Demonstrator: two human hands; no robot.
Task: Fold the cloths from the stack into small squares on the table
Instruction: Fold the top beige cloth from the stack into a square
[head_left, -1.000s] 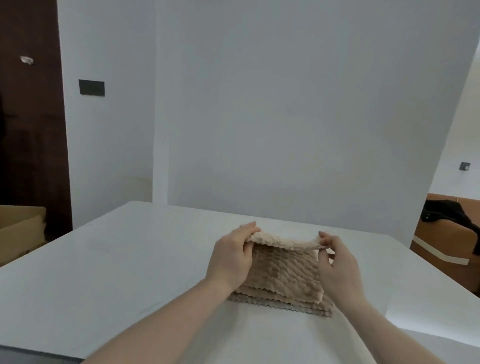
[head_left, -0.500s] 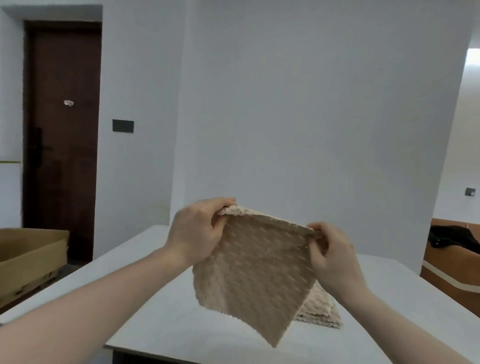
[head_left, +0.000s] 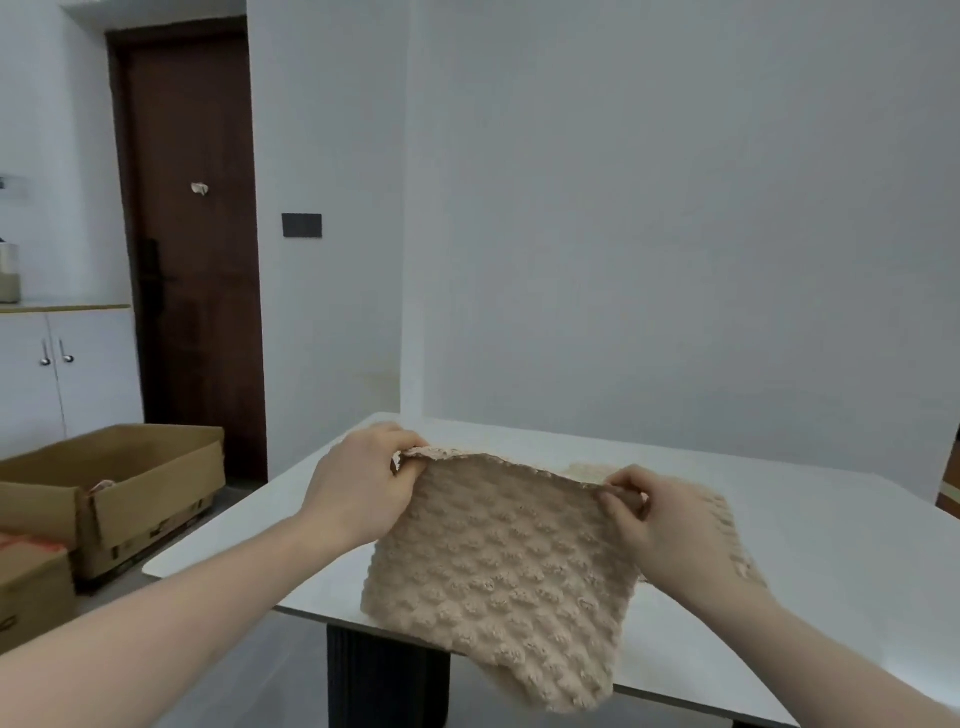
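Observation:
A beige bobble-textured cloth (head_left: 498, 571) hangs in the air over the near edge of the white table (head_left: 810, 561). My left hand (head_left: 358, 488) pinches its upper left corner and my right hand (head_left: 660, 525) pinches its upper right corner. The cloth droops below the table edge, its lower corner bunched. Behind my right hand lies the stack of beige cloths (head_left: 727, 535) on the table, mostly hidden by the hand and the held cloth.
An open cardboard box (head_left: 119, 483) sits on the floor to the left, with another box (head_left: 31, 587) in front of it. A dark door (head_left: 192, 249) and white cabinet (head_left: 62, 374) stand beyond. A white wall rises behind the table.
Both hands lifted the top cloth off the stack, spread it wide and brought it toward me, off the near table edge. The camera view swung left.

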